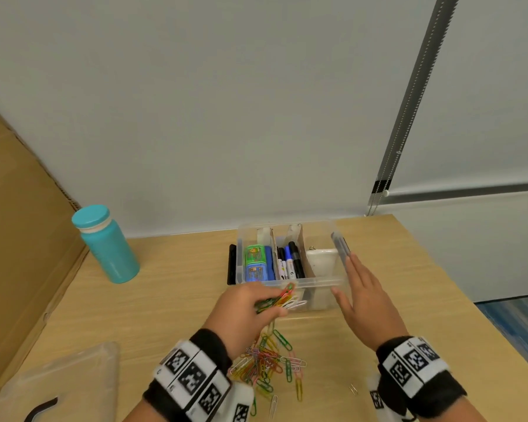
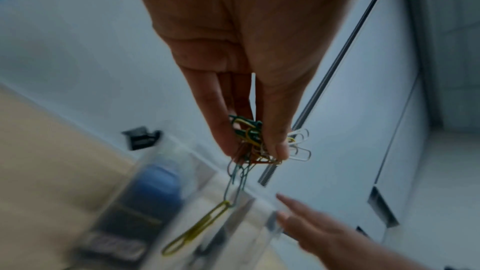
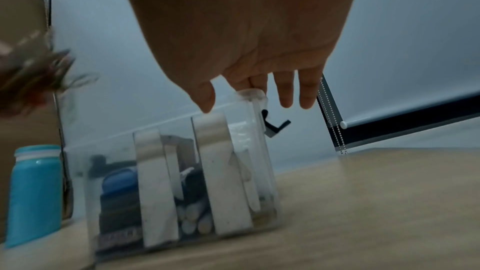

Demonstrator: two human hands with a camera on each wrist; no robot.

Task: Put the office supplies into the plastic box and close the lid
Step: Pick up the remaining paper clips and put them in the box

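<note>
At the near left corner of the desk [image 1: 171,300] a clear lid [image 1: 61,382] is laid flat. Right of it, between the two wrists, a heap of coloured clips [image 1: 269,363] is scattered on the wood, with a few strays toward the near edge.

Just beyond the heap, a bunch [image 2: 255,141] of clips is pinched between the thumb and fingers of the left hand [image 1: 250,306] and is held at the near rim of the box [image 1: 317,283]; a short chain of clips is seen dangling from it in the left wrist view. The right hand [image 1: 360,300] is held with fingers straight and lightly spread at the box's near right corner; whether the wall is touched cannot be told.

The box is stood open near the far edge of the desk and is split by two dividers. Stamp-like green and blue items [image 1: 253,263] are packed in its left compartment, markers [image 1: 290,263] in the middle one, and a white object [image 1: 320,261] in the right one.

Farther left, a teal bottle [image 1: 107,245] is stood upright beside a sheet of cardboard [image 1: 16,226].
</note>
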